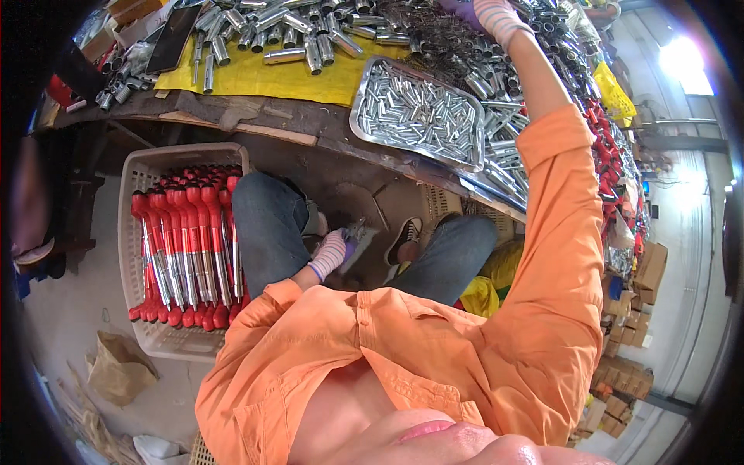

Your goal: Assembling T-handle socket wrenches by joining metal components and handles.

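Note:
My left hand (pixel 329 253), in a striped glove with purple fingertips, is low between my knees. Its fingers are closed around a small grey metal part (pixel 356 230), whose exact kind is too small to tell. My right arm stretches far across the workbench, and my right hand (pixel 500 17), gloved the same way, is at the top edge. It is over a heap of dark, thin springs or wires (pixel 442 43) beside loose metal tubes (pixel 484 81). The picture's edge cuts off part of its fingers, so any grip is hidden.
A metal tray (pixel 418 112) of small silver pins sits at the bench's near edge. Chrome sockets (pixel 314 54) lie on a yellow cloth (pixel 256 81). Left of my leg, a plastic crate (pixel 128 225) holds several red-handled tools (pixel 186 232). Cardboard boxes (pixel 624 380) are stacked at right.

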The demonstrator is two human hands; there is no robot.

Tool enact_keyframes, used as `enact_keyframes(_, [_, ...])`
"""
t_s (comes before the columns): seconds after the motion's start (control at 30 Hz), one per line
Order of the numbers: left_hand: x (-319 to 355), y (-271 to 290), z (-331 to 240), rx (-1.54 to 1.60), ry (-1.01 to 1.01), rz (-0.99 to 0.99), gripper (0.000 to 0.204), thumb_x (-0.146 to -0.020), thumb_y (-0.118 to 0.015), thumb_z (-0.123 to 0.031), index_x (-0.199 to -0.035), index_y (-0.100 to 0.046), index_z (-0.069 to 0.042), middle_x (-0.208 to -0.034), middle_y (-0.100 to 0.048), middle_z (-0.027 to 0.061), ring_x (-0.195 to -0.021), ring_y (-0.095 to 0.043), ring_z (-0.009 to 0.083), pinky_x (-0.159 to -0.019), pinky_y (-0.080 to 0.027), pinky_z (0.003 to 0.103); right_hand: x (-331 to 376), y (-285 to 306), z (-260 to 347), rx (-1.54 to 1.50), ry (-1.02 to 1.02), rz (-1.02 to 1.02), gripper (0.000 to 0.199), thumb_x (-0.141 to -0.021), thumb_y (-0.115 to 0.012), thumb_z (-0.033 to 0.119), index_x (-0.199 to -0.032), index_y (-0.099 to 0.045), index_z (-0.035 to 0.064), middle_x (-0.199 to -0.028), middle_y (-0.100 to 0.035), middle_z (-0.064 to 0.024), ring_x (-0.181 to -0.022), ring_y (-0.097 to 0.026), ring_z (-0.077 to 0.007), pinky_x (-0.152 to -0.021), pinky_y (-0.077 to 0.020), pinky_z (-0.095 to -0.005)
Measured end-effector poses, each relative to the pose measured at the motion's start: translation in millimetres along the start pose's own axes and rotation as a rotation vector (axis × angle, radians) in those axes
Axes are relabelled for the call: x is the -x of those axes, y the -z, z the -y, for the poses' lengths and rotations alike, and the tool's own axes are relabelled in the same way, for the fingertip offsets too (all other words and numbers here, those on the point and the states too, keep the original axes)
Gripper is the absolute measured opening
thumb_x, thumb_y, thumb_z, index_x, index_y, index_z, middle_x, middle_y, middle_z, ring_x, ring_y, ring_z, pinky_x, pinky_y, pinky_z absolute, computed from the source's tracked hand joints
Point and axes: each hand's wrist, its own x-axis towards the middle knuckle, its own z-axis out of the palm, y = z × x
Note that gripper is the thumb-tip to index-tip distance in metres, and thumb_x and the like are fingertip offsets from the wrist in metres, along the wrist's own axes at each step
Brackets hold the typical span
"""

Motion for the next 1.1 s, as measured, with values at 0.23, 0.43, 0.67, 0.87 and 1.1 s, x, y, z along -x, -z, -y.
enact_keyframes(0.23, [29.1, 13.8, -9.9, 0.002, -0.043, -0.034, 0.04, -0.083, -0.061, -0.032, -0.114, -0.062, -0.006, -0.106, -0.065, 0.0237, -0.102, -0.06, 0.0426, -0.088, -0.051, 0.045, 9.4, -15.2, 62.3, -0.911, -0.314, 0.266, 0.026, -0.087, -0.056, 0.028, -0.087, -0.068, 0.0051, -0.07, -0.065, -0.0174, -0.07, -0.065, -0.0324, -0.063, -0.0493, -0.0404])
enact_keyframes(0.43, [39.6, 17.6, 12.8, 0.042, -0.036, 0.017, 0.044, -0.082, -0.062, -0.036, -0.114, -0.061, -0.005, -0.106, -0.065, 0.0236, -0.102, -0.061, 0.0416, -0.088, -0.05, 0.045, 63.2, -18.9, 31.5, -0.226, 0.055, 0.142, 0.036, -0.086, -0.061, 0.02, -0.121, -0.062, 0.0109, -0.113, -0.067, -0.0125, -0.102, -0.066, -0.0228, -0.088, -0.0501, -0.0317])
enact_keyframes(0.67, [56.6, 36.9, -16.0, -0.037, 0.075, 0.111, 0.04, -0.081, -0.064, -0.033, -0.11, -0.064, -0.006, -0.107, -0.066, 0.0212, -0.103, -0.062, 0.0389, -0.087, -0.051, 0.045, 66.1, -10.6, 46.0, -0.548, -0.323, 0.166, 0.024, -0.088, -0.061, 0.007, -0.111, -0.069, 0.0067, -0.094, -0.071, -0.0009, -0.081, -0.06, -0.0073, -0.076, -0.0497, -0.0245])
enact_keyframes(0.87, [13.8, -28.1, 84.3, -0.032, 0.128, -0.05, 0.029, -0.089, -0.053, -0.021, -0.112, -0.064, -0.008, -0.113, -0.065, 0.0187, -0.103, -0.063, 0.0367, -0.087, -0.052, 0.045, -39.8, -92.5, 169.5, 0.192, 0.082, 0.147, 0.026, -0.088, -0.051, 0.019, -0.106, -0.069, 0.0109, -0.108, -0.063, -0.0224, -0.098, -0.065, -0.0325, -0.082, -0.052, -0.0417])
enact_keyframes(1.1, [51.9, 43.2, -2.1, -0.067, 0.023, -0.049, 0.027, -0.092, -0.051, -0.026, -0.111, -0.064, -0.012, -0.107, -0.065, 0.0215, -0.1, -0.061, 0.0419, -0.084, -0.051, 0.048, -0.8, -17.6, 89.3, -1.01, 0.083, -0.148, 0.021, -0.085, -0.059, 0.02, -0.092, -0.07, 0.0039, -0.1, -0.065, -0.0195, -0.092, -0.063, -0.0359, -0.084, -0.05, -0.0424])
